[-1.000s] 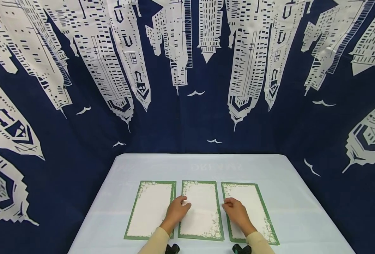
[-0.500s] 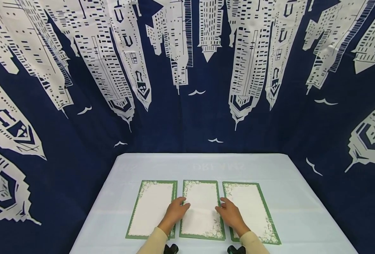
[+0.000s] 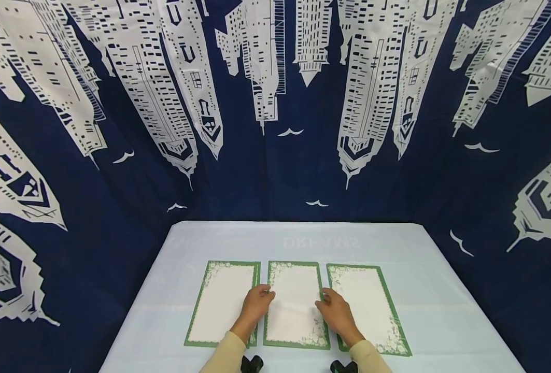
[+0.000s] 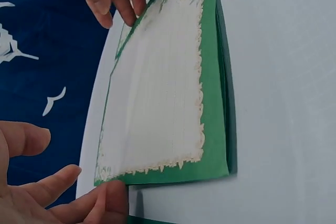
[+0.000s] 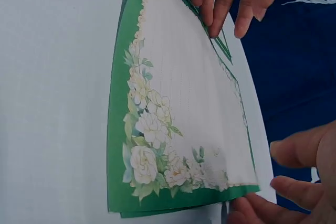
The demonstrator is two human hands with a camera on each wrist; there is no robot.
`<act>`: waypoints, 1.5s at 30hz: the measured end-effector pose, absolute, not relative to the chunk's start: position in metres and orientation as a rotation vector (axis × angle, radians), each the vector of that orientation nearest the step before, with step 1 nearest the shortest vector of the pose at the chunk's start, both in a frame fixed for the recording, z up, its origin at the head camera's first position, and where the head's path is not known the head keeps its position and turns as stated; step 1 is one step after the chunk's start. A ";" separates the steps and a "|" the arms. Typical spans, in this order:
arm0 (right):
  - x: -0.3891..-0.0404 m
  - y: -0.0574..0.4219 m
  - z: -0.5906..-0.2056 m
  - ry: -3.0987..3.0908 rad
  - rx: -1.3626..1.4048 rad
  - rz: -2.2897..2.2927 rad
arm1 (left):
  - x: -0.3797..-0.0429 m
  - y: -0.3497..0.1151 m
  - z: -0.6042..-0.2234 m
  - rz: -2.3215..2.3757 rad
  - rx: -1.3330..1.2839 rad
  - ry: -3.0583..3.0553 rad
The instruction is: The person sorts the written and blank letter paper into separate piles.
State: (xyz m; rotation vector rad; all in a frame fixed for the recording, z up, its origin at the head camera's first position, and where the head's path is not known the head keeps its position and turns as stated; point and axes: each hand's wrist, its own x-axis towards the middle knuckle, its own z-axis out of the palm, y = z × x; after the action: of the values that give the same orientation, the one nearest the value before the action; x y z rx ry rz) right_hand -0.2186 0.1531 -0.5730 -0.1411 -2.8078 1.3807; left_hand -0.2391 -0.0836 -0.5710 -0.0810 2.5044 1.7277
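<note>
Three sheets of stationery paper lie side by side, each pale with a green border and printed white flowers. My left hand (image 3: 255,304) touches the left edge of the middle sheet (image 3: 294,305) with its fingertips. Opposite it, my right hand (image 3: 338,312) has its fingertips at that sheet's right edge. Close up in the left wrist view, the middle paper (image 4: 157,103) shows more green layers under its edge. Thumbs stand apart from the fingers on both hands, seen on the left hand (image 4: 58,192) and the right hand (image 5: 299,187). The wrists partly cover the outer sheets.
The left sheet (image 3: 224,305) and the right sheet (image 3: 368,305) flank the middle one, with narrow gaps between. All lie on a white-covered table (image 3: 172,259). A dark blue cloth (image 3: 266,181) printed with upside-down white buildings hangs behind and at the sides.
My right hand has shifted left, from over the right sheet's edge to the middle sheet's right edge, and its fingers have spread. The left hand stays at the left edge.
</note>
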 end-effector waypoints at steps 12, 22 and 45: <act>-0.221 0.163 -0.580 -2.610 -0.274 1.763 | -0.236 -0.093 -0.582 1.956 -0.137 2.244; -0.229 0.147 -0.571 -2.517 -0.296 1.903 | -0.238 -0.109 -0.574 1.811 -0.132 2.403; -0.253 0.025 -0.567 -2.610 0.128 1.974 | -0.242 -0.232 -0.558 1.601 -0.386 2.795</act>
State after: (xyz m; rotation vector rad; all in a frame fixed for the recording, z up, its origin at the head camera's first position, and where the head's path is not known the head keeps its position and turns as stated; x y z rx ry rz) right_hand -0.2533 0.0249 -0.5675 0.1277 -2.6102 1.9743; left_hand -0.2418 -0.2325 -0.5578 -0.3864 2.7953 1.6012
